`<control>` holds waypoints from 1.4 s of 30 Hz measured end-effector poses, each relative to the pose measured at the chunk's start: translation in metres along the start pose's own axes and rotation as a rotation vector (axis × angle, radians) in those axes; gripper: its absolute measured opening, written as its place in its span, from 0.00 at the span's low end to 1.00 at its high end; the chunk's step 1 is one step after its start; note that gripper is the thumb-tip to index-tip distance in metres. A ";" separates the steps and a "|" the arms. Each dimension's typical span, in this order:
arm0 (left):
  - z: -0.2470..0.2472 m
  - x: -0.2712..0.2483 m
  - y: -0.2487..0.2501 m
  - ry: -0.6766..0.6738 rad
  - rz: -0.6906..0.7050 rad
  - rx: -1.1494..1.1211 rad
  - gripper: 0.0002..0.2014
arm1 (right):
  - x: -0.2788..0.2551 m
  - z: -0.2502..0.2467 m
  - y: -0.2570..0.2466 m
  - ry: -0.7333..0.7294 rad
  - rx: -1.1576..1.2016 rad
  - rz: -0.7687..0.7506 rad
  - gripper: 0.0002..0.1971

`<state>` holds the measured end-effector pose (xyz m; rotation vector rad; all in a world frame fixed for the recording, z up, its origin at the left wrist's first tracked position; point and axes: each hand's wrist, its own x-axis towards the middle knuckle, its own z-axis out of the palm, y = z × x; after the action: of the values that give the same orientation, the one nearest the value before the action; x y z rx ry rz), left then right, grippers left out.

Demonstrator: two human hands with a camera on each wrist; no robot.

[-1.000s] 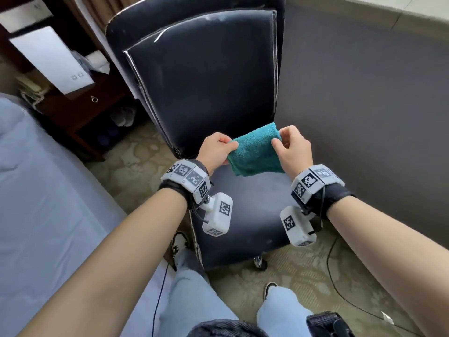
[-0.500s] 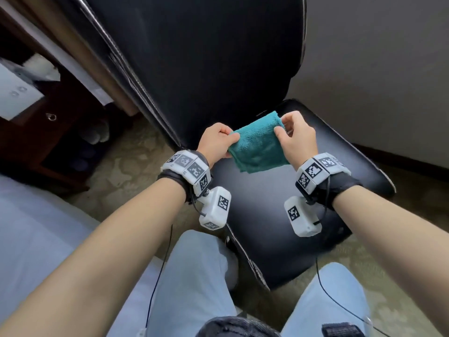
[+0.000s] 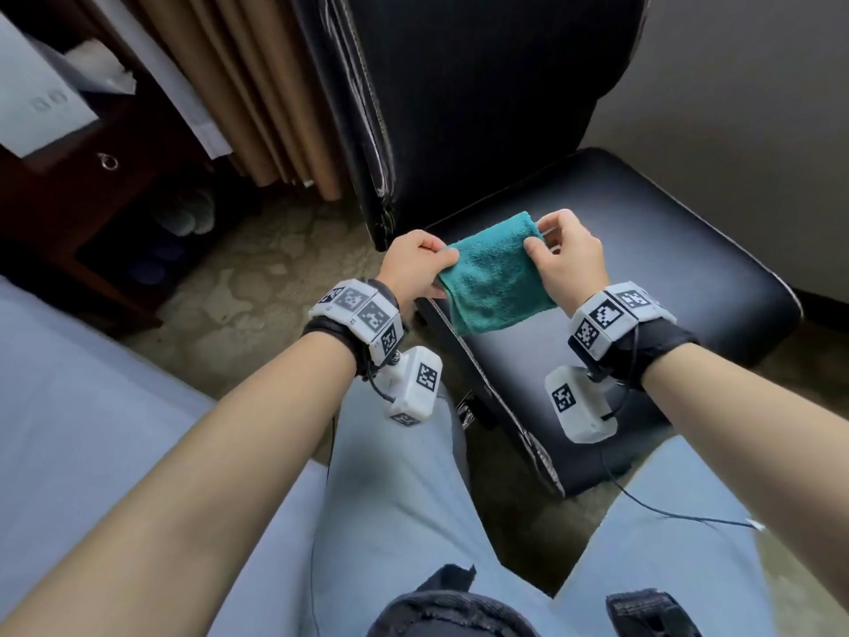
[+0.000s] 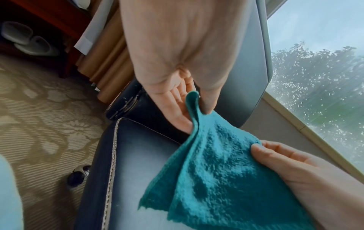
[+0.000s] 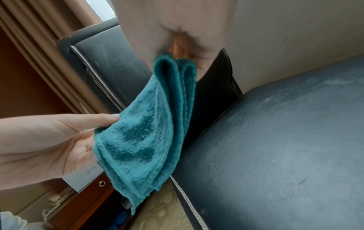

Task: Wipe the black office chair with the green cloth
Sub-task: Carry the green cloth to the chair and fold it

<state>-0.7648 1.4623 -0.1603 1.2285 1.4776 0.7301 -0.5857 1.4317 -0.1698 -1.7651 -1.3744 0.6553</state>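
**Cloth folded and held over the seat — wiping not yet begun**

The step in hand looks like getting the cloth ready. The green cloth is held in the air between both hands, above the near left part of the chair seat and, as far as the views show, not touching it. The left hand pinches the cloth's left edge between thumb and curled fingers; the right hand pinches the upper right corner the same way, with the fingers bunched behind the cloth. Neither hand is spread flat.

The next move, by my reading, calls for bringing the cloth down onto the seat or against the chair back, most likely with one hand letting go so the other can press a flat pad of cloth on the surface and drag it across. The grip would need to change from a corner pinch to a palm-down press — a pinched corner would only trail over the leather.

The cloth is a teal-green terry piece, folded into several layers; the right wrist view shows stacked hemmed edges hanging down below the pinch. Its pile shows darker and lighter patches, which may be damp or only brushed nap — I cannot tell which. It hangs soft and limp.

The chair is black, smooth and leather-like, with pale stitching along the seat edge. The seat shows a dull greyish film and faint scuffs in the right wrist view, so it appears still in need of wiping.
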 end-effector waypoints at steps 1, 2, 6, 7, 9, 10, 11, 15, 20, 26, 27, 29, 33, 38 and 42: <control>-0.003 0.001 -0.004 -0.011 -0.010 -0.010 0.06 | -0.002 0.004 0.000 0.001 -0.005 0.004 0.07; -0.006 0.003 -0.008 -0.023 -0.022 -0.021 0.05 | -0.002 0.009 0.001 0.005 -0.012 0.011 0.07; -0.014 0.015 -0.027 -0.084 -0.110 -0.072 0.05 | 0.001 0.030 0.000 0.005 -0.048 0.060 0.08; -0.015 0.019 -0.031 -0.097 -0.132 -0.085 0.06 | 0.003 0.035 -0.001 -0.003 -0.056 0.075 0.08; -0.017 0.030 -0.039 -0.118 -0.170 -0.100 0.08 | 0.008 0.046 -0.002 -0.022 -0.075 0.101 0.08; -0.017 0.031 -0.041 -0.120 -0.188 -0.092 0.09 | 0.006 0.049 -0.001 -0.029 -0.075 0.115 0.08; -0.017 0.037 -0.044 -0.118 -0.213 -0.095 0.11 | 0.009 0.054 0.000 -0.038 -0.076 0.131 0.08; -0.017 0.059 -0.050 -0.134 -0.331 -0.007 0.06 | 0.016 0.074 0.008 -0.027 -0.037 0.165 0.09; -0.036 0.096 -0.032 0.225 -0.198 -0.104 0.27 | 0.023 0.071 0.021 0.009 0.089 0.137 0.06; -0.077 0.121 0.007 0.402 0.002 -0.015 0.50 | 0.030 0.049 0.028 0.040 0.131 0.146 0.06; -0.080 0.123 0.009 0.386 0.008 0.024 0.52 | 0.030 0.046 0.029 0.056 0.140 0.149 0.06; -0.081 0.124 0.012 0.337 0.046 0.078 0.54 | 0.029 0.041 0.030 0.083 0.157 0.154 0.06; -0.068 0.122 0.024 0.316 0.089 0.137 0.56 | 0.023 0.032 0.033 0.130 0.155 0.157 0.06; -0.062 0.119 0.034 0.357 0.088 0.044 0.59 | 0.019 0.013 0.038 0.155 0.162 0.174 0.06; -0.049 0.112 0.045 0.420 0.145 0.047 0.59 | 0.021 0.005 0.036 0.167 0.157 0.173 0.06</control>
<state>-0.7902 1.5887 -0.1421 1.2791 1.7629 1.1079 -0.5638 1.4498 -0.2015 -1.7811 -1.0383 0.6721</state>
